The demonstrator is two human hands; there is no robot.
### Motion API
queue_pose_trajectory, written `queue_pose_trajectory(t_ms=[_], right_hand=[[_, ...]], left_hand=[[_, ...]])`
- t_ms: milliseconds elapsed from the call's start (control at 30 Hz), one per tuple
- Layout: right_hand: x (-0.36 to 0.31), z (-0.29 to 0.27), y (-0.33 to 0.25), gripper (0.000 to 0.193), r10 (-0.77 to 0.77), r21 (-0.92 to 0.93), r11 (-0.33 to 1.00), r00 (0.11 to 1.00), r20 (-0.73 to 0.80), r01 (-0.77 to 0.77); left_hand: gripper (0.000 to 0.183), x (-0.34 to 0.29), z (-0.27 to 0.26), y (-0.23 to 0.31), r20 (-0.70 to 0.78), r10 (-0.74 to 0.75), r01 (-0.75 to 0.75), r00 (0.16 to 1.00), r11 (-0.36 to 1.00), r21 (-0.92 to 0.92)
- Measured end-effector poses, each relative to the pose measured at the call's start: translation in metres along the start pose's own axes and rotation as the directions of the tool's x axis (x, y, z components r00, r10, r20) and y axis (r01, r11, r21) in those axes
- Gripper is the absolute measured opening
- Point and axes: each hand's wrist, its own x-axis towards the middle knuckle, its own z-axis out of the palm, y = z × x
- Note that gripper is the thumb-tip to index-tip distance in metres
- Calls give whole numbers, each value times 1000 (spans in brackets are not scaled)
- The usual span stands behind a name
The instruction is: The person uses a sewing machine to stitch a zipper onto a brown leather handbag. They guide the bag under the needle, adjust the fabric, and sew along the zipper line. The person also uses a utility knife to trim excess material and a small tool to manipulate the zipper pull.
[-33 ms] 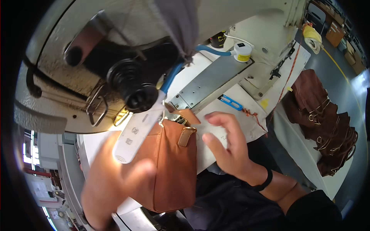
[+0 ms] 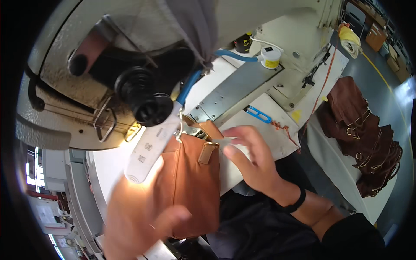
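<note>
**Two hands on a tan leather bag at the sewing machine**

One tan leather bag [image 2: 190, 186] lies on the white machine table [image 2: 108, 169], its upper edge pushed in under the sewing head, where a small leather tab [image 2: 208, 152] and a bit of metal hardware show. The bag is closed towards the camera, so whether anything is inside cannot be told.

The left hand [image 2: 138, 216] lies over the bag's lower left part, blurred and brightly lit; its fingers are spread flat on the leather, pressing rather than gripping. The right hand [image 2: 251, 160] sits just beside the bag's upper right corner, fingers loosely stretched and part open, with fingertips on a white strip at the bag's edge. A black wristband [image 2: 297, 201] circles that wrist.

Above the bag, a white lamp bar [image 2: 151, 149] slants down from the machine head [image 2: 86, 78], near a black knob [image 2: 147, 102]. Further right, a grey metal plate [image 2: 238, 91] runs along the table, with blue thread snips [image 2: 258, 114] beside it and a small white-and-yellow cylinder [image 2: 271, 57] at its far end.

Well apart, on the right, many brown leather bags [image 2: 364, 134] with metal rings are heaped on a pale surface.
</note>
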Motion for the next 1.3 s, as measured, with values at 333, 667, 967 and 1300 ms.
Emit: queue_pose_trajectory(t_ms=[333, 667, 967, 1300], right_hand=[[31, 12, 22, 25, 197, 352, 848, 852, 485, -397], [20, 21, -4, 29, 230, 183, 936, 916, 328, -301], [30, 18, -21, 16, 179, 213, 940, 916, 359, -267], [35, 21, -36, 31, 198, 166, 951, 929, 313, -259]], left_hand=[[44, -47, 85, -43, -407, 67, 38, 911, 969, 245], [65, -3, 114, -20, -406, 31, 167, 913, 880, 444], [73, 34, 159, -19, -654, 172, 22, 737, 960, 278], [72, 40, 170, -18, -723, 115, 7, 681, 986, 164]])
